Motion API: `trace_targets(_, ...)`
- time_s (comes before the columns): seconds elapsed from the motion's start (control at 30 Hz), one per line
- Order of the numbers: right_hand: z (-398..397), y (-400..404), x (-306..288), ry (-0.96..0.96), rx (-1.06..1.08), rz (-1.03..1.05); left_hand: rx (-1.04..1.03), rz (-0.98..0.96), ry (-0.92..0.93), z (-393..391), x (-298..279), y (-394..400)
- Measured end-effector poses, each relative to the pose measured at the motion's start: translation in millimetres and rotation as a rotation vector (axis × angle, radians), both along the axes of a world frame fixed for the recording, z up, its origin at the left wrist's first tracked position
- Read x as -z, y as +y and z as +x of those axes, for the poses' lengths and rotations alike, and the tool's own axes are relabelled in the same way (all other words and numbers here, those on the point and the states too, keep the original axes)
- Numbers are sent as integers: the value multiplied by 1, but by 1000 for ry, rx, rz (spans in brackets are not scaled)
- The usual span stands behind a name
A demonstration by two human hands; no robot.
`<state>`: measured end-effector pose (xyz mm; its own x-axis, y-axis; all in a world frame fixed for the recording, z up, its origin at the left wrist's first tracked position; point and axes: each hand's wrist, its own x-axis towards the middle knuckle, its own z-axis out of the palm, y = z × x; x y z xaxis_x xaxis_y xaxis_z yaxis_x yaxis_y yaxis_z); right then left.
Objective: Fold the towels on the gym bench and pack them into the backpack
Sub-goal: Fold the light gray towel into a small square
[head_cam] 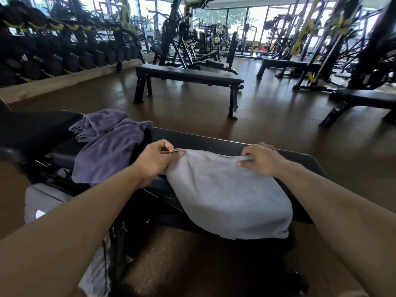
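A light grey towel (227,196) lies doubled over across the black gym bench (214,142), its near part hanging off the front edge. My left hand (155,160) pinches its far left corner between thumb and fingers. My right hand (260,160) grips the far right corner, fingers curled over the edge. A purple towel (109,144) lies crumpled on the bench to the left, draping down the front. A grey backpack (46,200) stands on the floor below the bench at the left, partly hidden by my left forearm.
Another flat bench (188,76) stands a few steps ahead on the brown floor. A dumbbell rack (53,56) lines the left wall. Weight machines and a third bench (364,99) fill the right and back.
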<state>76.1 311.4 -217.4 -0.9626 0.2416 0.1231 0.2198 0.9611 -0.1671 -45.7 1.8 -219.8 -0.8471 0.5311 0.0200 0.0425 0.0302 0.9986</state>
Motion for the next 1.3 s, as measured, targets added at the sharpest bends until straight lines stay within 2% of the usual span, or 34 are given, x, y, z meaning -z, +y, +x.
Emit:
trace_targets(0.17, 22, 15, -4, 54, 91, -262, -82, -80, 57, -7, 0, -14)
trace_targets(0.33, 34, 2, -24, 300, 181, -1065, -131, -71, 63, -10, -5, -23)
trace_targets(0.43, 38, -4, -38, 295, 125, -1337, -93, -44, 37, -7, -11, -23)
trace_targets(0.53, 45, -6, -53, 172, 31, -1499, -62, -1, -39, 0, -18, -23)
trace_targets(0.6, 52, -4, -60, -50, 0, -1445, -34, -23, -88, 3, -20, -24)
trace_targets(0.7, 63, -3, -68, -474, -8, -1152, 125, -30, -163, 6, -23, -26)
trace_targets(0.77, 68, -1, -70, -556, -44, -1084, 200, -30, -218, 11, -26, -25)
trace_targets(0.87, 72, 2, -73, -410, -21, -1198, 21, -110, -96, 6, -27, -18)
trace_targets(0.93, 68, 3, -68, -247, 93, -1266, -129, -130, 11, 0, -25, -10)
trace_targets(1.07, 53, -25, -68, 36, 293, -1280, -261, -210, 133, 10, -30, 19)
trace_targets(1.2, 41, -72, -81, 115, 202, -1249, -163, -114, 93, 30, -36, 47)
trace_targets(1.3, 35, -104, -84, -1, 24, -1182, -30, -88, 81, 42, -36, 60)
